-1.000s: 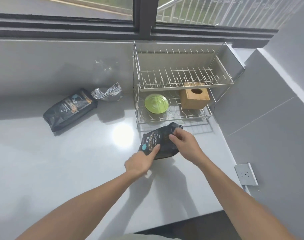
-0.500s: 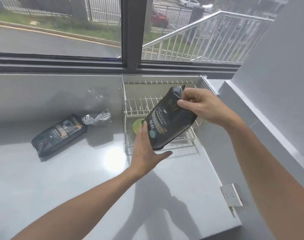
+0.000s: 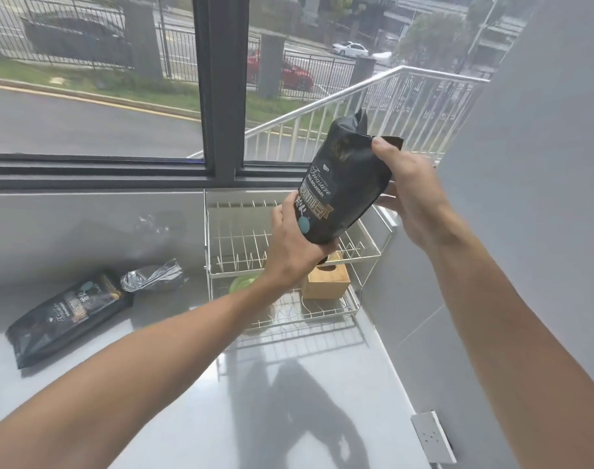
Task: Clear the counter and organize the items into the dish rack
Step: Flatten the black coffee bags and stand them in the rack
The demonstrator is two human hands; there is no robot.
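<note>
A black coffee bag [image 3: 344, 184] is held in the air above the two-tier wire dish rack [image 3: 234, 252]. My left hand [image 3: 293, 245] grips its bottom end. My right hand [image 3: 407, 194] pinches its folded top. The bag is tilted, top leaning up and right. On the rack's lower tier a green plate [image 3: 241, 284] and a wooden box [image 3: 326, 282] show, both partly hidden by my left arm. A second black coffee bag [image 3: 70, 313] lies flat on the counter at left, with a silver foil bag [image 3: 153, 279] behind it.
The grey counter [image 3: 173, 384] ends at a wall on the right, which carries a white power socket [image 3: 432, 436]. A window with a dark frame [image 3: 217, 86] runs behind the rack.
Both hands lifted the black coffee bag from the counter in front of the rack up above the rack's top tier. My view tilted upward toward the window.
</note>
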